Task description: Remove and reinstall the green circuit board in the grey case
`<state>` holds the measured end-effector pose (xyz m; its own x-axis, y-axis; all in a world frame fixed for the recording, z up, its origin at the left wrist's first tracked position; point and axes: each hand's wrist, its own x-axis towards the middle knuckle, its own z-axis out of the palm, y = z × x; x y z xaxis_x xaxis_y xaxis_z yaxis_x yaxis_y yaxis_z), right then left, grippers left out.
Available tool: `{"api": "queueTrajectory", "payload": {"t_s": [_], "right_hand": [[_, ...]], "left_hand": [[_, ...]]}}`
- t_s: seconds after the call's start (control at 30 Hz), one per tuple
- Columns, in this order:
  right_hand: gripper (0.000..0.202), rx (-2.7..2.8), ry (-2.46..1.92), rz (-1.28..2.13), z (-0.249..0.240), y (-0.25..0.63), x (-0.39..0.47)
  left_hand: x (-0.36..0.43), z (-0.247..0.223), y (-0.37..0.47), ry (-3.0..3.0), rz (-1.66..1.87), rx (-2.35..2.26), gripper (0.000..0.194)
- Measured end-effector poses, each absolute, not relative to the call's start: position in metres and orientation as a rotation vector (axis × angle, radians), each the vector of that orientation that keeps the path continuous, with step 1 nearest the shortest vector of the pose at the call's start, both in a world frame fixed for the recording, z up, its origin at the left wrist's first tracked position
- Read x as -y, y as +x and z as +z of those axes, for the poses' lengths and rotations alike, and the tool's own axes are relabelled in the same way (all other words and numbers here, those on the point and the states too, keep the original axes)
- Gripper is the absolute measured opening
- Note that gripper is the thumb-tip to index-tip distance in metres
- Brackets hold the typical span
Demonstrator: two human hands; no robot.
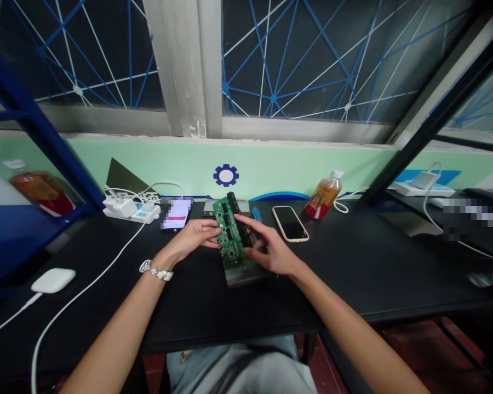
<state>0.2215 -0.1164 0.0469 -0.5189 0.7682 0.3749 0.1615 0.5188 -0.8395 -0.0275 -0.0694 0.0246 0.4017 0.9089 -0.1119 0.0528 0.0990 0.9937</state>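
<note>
A green circuit board (231, 238) with black components is held up, tilted, over the middle of the black table. My left hand (199, 234) pinches its left edge between thumb and fingers. On the board's right side, my right hand (270, 246) has its index finger and thumb curved round a long black part (239, 213) at the edge. Underneath the board lies a flat grey metal plate (246, 275), partly covered by the board and my right hand. Behind the board are a grey metal piece (208, 206) and a blue object (256, 214), both partly hidden.
A phone (291, 223) and a drink bottle (324, 196) stand to the right. At the left are a lit phone (176, 213), a power strip (137, 210) with plugs and a white charger case (53, 280). A white cable (91, 284) crosses the table's left side.
</note>
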Motion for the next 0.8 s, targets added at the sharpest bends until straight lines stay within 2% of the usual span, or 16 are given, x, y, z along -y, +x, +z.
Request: {"api": "queueTrajectory", "payload": {"t_s": [0.27,0.43,0.57,0.67,0.8], "right_hand": [[0.097,1.996,-0.666,0.973,0.05,0.204,0.13],[0.089,1.753,-0.798,1.129,0.04,0.215,0.113],[0.093,1.651,-0.816,1.267,0.029,0.224,0.095],[0.089,1.611,-0.826,1.339,0.019,0.219,0.09],[0.086,1.609,-0.743,1.404,0.008,0.206,0.091]], "left_hand": [[0.069,0.024,-0.019,1.377,0.884,-0.887,0.045],[0.069,0.03,-0.029,1.322,0.97,-0.954,0.041],[0.072,0.035,-0.028,1.277,1.013,-0.931,0.037],[0.077,0.037,-0.016,1.234,1.048,-0.877,0.034],[0.083,0.035,0.007,1.269,1.148,-0.894,0.04]]}}
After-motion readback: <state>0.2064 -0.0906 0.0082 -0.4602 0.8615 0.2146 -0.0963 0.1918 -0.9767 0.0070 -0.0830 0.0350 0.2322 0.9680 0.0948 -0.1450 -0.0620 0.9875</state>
